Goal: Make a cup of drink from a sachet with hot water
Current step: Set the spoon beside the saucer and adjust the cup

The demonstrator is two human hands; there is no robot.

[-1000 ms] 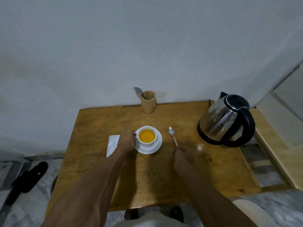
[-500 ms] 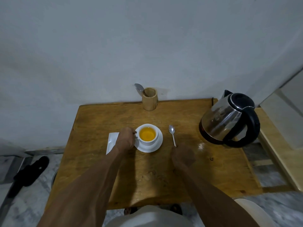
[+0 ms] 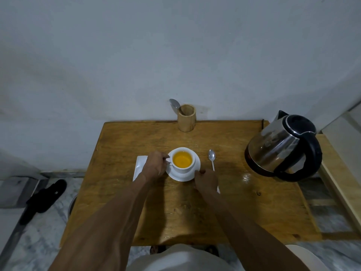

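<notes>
A white cup (image 3: 182, 169) of orange-yellow drink stands on a white saucer (image 3: 176, 176) in the middle of the wooden table (image 3: 224, 208). My left hand (image 3: 155, 165) grips the cup's handle from the left. At the saucer's front right rim, the curled fingers of my right hand (image 3: 206, 179) pinch its edge. A metal spoon (image 3: 211, 156) lies flat on the table just right of the saucer, its handle running under my right hand. A white sachet (image 3: 139, 166) lies left of the cup, partly under my left wrist.
A steel kettle (image 3: 281, 147) with a black handle stands at the table's right edge. A wooden holder (image 3: 186, 118) with a second spoon (image 3: 174, 104) stands at the back against the wall. A black sandal (image 3: 46, 196) lies on the floor to the left.
My right hand has left the spoon's handle and moved left to the saucer's rim. The spoon stays flat on the table. My left hand has kept hold of the cup's handle.
</notes>
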